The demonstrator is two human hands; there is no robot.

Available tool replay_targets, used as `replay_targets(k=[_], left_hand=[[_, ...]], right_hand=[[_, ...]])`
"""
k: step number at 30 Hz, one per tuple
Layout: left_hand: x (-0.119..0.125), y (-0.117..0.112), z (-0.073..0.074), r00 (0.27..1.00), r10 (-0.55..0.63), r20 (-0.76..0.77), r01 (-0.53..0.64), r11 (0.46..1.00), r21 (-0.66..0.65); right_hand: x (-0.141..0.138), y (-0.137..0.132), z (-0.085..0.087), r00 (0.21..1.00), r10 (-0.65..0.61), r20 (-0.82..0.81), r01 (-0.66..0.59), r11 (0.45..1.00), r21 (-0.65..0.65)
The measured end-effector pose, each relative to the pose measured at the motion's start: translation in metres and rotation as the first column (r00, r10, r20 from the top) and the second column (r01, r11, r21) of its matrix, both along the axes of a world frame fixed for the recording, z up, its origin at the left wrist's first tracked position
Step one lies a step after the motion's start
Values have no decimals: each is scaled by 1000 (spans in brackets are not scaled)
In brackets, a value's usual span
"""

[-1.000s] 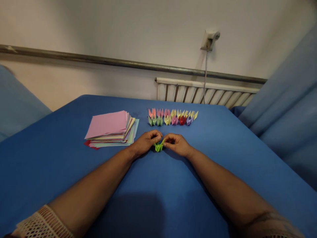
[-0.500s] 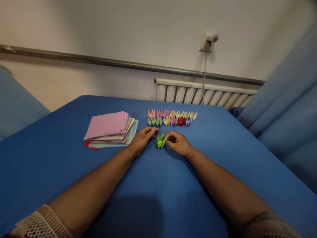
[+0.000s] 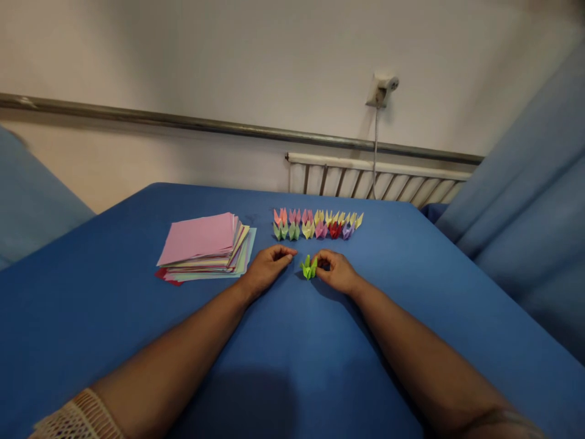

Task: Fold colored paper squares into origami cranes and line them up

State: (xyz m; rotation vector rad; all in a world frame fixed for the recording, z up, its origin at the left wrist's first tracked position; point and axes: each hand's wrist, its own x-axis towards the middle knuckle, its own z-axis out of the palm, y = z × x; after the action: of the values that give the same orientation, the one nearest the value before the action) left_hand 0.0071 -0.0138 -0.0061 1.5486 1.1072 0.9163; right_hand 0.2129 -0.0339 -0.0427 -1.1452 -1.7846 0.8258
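A small green folded paper figure [image 3: 308, 268] stands on the blue table [image 3: 292, 353]. My right hand [image 3: 336, 271] pinches its right side with curled fingers. My left hand [image 3: 267, 268] lies flat on the table just left of the figure, fingers stretched out, holding nothing and not touching the figure. Behind the hands stands a row of several folded paper figures [image 3: 317, 224] in pink, green, yellow, red and purple. A stack of coloured paper squares [image 3: 205, 247], pink on top, lies to the left of my left hand.
A wall with a metal rail [image 3: 183, 124] runs behind the table. A white radiator [image 3: 375, 180] and a wall socket with a cable [image 3: 379, 91] are at the back right. Blue fabric [image 3: 525, 201] rises on the right, more blue at the far left.
My left hand has let go of the green figure and flattened on the table. My right hand has shifted the figure a little to the right.
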Motion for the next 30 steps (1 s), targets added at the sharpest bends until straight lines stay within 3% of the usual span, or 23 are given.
replay_targets(k=[5, 8, 13, 18, 23, 30], left_hand=[[1, -1, 2, 1000, -2, -22, 2, 1000, 3], [0, 0, 1, 998, -17, -52, 18, 1000, 18], [-1, 4, -2, 991, -58, -120, 64, 997, 50], [-2, 5, 1, 985, -58, -164, 72, 994, 80], [-3, 6, 3, 983, -45, -180, 60, 995, 81], [-3, 7, 2, 982, -44, -183, 57, 996, 68]], right_hand=[[10, 2, -10, 999, -11, -51, 9, 999, -32], [27, 4, -15, 992, -118, -51, 116, 992, -38], [88, 19, -8, 941, -339, -13, 339, 941, 2], [138, 52, -5, 857, -514, 34, 514, 858, 19], [145, 81, -12, 832, -553, 51, 553, 833, 4], [146, 86, -18, 847, -530, 41, 530, 848, -3]])
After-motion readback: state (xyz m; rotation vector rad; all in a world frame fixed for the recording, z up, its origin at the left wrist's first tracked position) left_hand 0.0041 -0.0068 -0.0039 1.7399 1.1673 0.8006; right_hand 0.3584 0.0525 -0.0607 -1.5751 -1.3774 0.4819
